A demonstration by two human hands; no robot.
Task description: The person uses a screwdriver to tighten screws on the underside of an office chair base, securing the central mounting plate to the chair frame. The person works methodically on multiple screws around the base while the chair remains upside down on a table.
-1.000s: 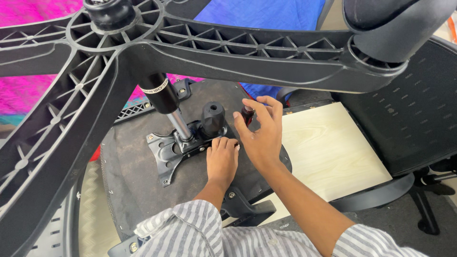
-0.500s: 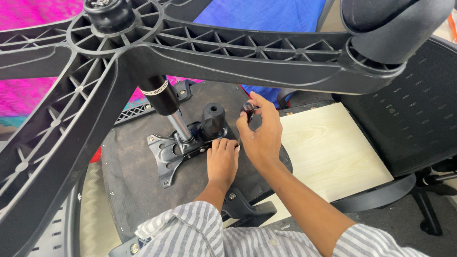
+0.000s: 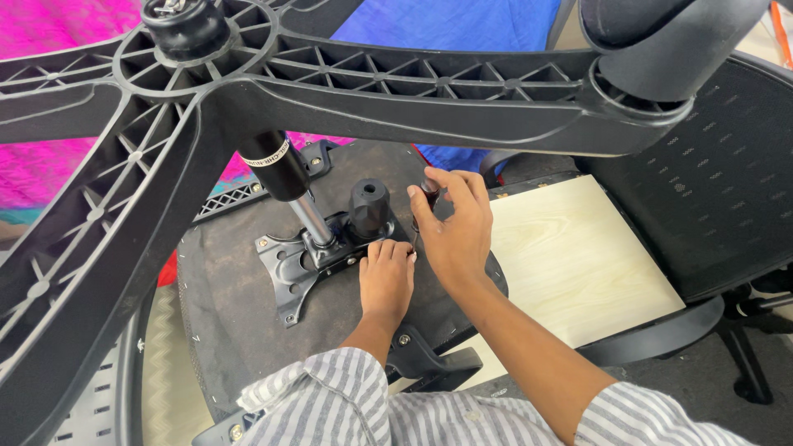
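Screwdriver [image 3: 427,198] is held upright near the middle of the upturned seat [image 3: 223,322], just right of the plate [image 3: 307,264]. Its shaft is best kept vertical and pressed down while turned. Right hand [image 3: 454,231] is arched over it, fingers closed on the handle. Left hand [image 3: 387,279] lies flat, fingers curled, steadying the plate's edge beside the knob [image 3: 368,206].

We are in a furniture assembly workshop. An upturned chair seat [image 3: 248,322] and star base [image 3: 347,83] lie here. A mesh chair [image 3: 710,206] stands beside them.
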